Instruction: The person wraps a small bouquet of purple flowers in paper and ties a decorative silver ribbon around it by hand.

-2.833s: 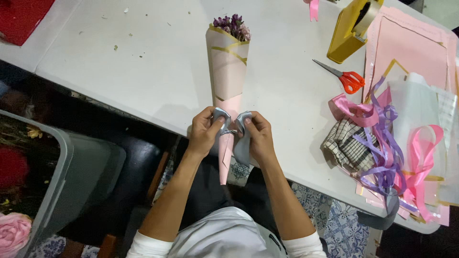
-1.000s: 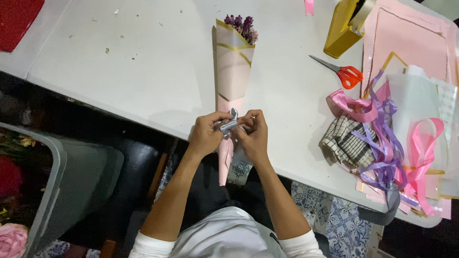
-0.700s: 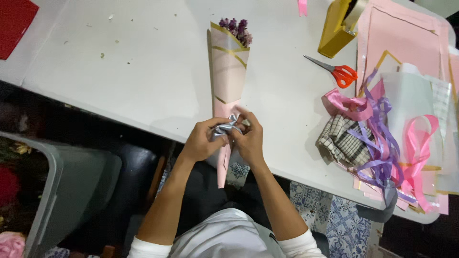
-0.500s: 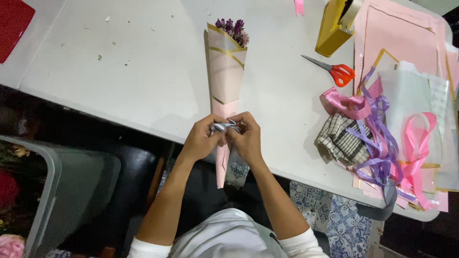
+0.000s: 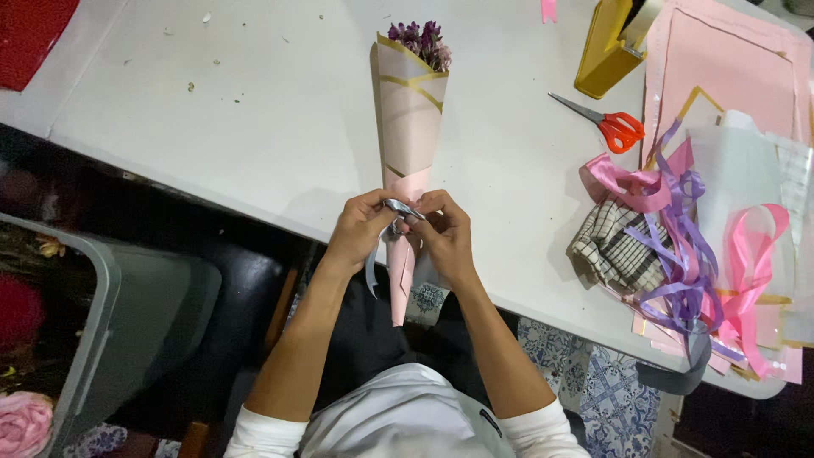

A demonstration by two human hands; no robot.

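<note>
A small bouquet wrapped in a pink paper cone with gold edging lies on the white table, dried purple flowers at its far end, its narrow tip hanging over the near edge. My left hand and my right hand meet at the cone's narrow neck. Both pinch a silver-grey ribbon wound around it. One ribbon tail dangles below my left hand.
Red-handled scissors and a yellow tape dispenser lie at the far right. Pink and purple ribbons, a checked cloth and pink paper sheets crowd the right side. A grey bin stands at the left below the table.
My hands held two ribbon loops apart at the neck, then drew together and pulled the ribbon tight. The bouquet has stayed in place.
</note>
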